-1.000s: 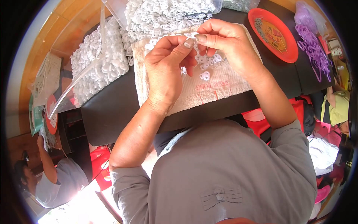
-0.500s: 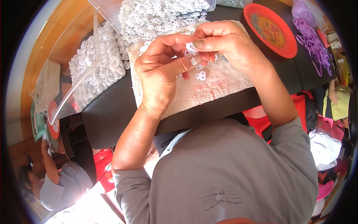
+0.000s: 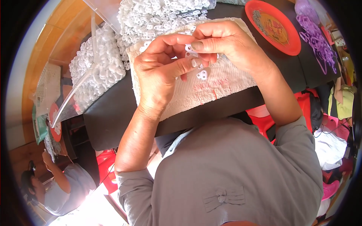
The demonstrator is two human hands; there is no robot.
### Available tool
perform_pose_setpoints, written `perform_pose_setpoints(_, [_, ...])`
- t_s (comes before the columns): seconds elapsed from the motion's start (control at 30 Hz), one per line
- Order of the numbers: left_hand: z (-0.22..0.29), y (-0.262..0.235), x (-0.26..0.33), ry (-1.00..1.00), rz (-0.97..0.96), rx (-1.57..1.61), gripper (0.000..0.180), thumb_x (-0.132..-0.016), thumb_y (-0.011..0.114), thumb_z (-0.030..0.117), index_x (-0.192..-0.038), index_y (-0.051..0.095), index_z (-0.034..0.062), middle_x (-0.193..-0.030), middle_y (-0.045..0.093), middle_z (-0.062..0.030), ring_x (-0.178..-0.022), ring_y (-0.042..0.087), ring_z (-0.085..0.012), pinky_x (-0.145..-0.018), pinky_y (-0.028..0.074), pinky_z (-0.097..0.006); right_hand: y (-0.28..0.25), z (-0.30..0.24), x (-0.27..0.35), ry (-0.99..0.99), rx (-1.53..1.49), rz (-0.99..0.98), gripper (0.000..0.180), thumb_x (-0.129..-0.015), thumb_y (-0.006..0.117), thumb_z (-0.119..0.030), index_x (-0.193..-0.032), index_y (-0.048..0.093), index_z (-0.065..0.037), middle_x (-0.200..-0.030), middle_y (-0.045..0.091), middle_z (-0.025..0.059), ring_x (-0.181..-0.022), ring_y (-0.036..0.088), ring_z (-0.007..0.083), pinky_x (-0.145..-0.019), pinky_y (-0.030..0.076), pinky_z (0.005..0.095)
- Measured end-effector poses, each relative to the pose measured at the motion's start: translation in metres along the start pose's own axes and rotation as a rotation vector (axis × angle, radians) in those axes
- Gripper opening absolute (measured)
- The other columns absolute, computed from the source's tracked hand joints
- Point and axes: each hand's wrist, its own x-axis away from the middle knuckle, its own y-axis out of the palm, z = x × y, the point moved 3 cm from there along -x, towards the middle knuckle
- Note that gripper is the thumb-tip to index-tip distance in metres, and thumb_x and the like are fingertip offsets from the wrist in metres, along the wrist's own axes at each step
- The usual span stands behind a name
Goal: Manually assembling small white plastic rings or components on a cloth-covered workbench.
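Over a beige towel (image 3: 184, 100), both of my hands are close together with fingertips pinched. My left hand (image 3: 160, 67) and my right hand (image 3: 233, 45) grip a small white plastic piece with holes (image 3: 189, 48) between them; the fingers cover part of it. Just below the fingertips, another white holed piece (image 3: 202, 75) shows against the towel; whether it hangs or lies there I cannot tell. A heap of similar white pieces (image 3: 151, 17) spreads beyond the towel's far edge.
At the left stands a clear plastic bin (image 3: 94, 56) full of white pieces. A red-orange plate (image 3: 292, 47) with small metal-coloured and yellowish bits sits at the far right, beside a purple strap bundle (image 3: 320, 49). A co-worker (image 3: 68, 184) is at the lower left.
Both hands keep nearly the same pinch, with only a slight shift of the fingers. The whole view has moved a little. At the lower left, the co-worker's arm has moved slightly.
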Motion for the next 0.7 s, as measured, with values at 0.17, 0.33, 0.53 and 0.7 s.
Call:
perform_pose_setpoints(0.17, [0.003, 0.009, 0.002, 0.061, -0.026, 0.014, 0.039, -0.077, 0.070, -0.013, -0.113, 0.058, -0.0017, -0.092, 0.068, -0.0091, -0.079, 0.068, -0.0148, -0.068, 0.056, -0.026, -0.004, 0.001, 0.001, 0.002, 0.033, -0.009, 0.019, -0.090, 0.065, -0.016, -0.083, 0.064, 0.002, -0.065, 0.057, 0.0005, -0.058, 0.053, 0.0070, -0.055, 0.041, 0.0220])
perform_pose_setpoints(0.33, [0.004, 0.008, 0.007, 0.133, -0.042, -0.160, 0.032, -0.078, 0.071, -0.013, -0.106, 0.058, -0.0027, -0.093, 0.068, -0.0116, -0.083, 0.070, -0.0179, -0.076, 0.059, -0.030, -0.004, 0.001, 0.003, 0.033, 0.030, -0.061, 0.023, -0.090, 0.066, -0.021, -0.080, 0.065, -0.001, -0.062, 0.058, 0.0010, -0.054, 0.054, 0.0075, -0.053, 0.041, 0.0217])
perform_pose_setpoints(0.53, [0.005, 0.008, 0.010, 0.234, -0.086, -0.131, 0.027, -0.077, 0.075, -0.009, -0.098, 0.058, -0.0030, -0.090, 0.069, -0.0131, -0.082, 0.072, -0.0213, -0.073, 0.060, -0.030, 0.002, 0.001, 0.005, 0.089, -0.083, -0.134, 0.024, -0.090, 0.065, -0.022, -0.077, 0.065, -0.002, -0.061, 0.060, 0.0021, -0.050, 0.056, 0.0090, -0.050, 0.040, 0.0219])
perform_pose_setpoints(0.7, [0.003, 0.004, 0.010, 0.254, -0.107, -0.117, 0.026, -0.076, 0.076, -0.008, -0.094, 0.059, -0.0025, -0.089, 0.068, -0.0109, -0.082, 0.070, -0.0190, -0.073, 0.059, -0.030, 0.002, 0.007, 0.006, 0.115, -0.128, -0.231, 0.025, -0.090, 0.066, -0.023, -0.083, 0.064, 0.001, -0.063, 0.058, 0.0021, -0.055, 0.052, 0.0073, -0.052, 0.040, 0.0216])
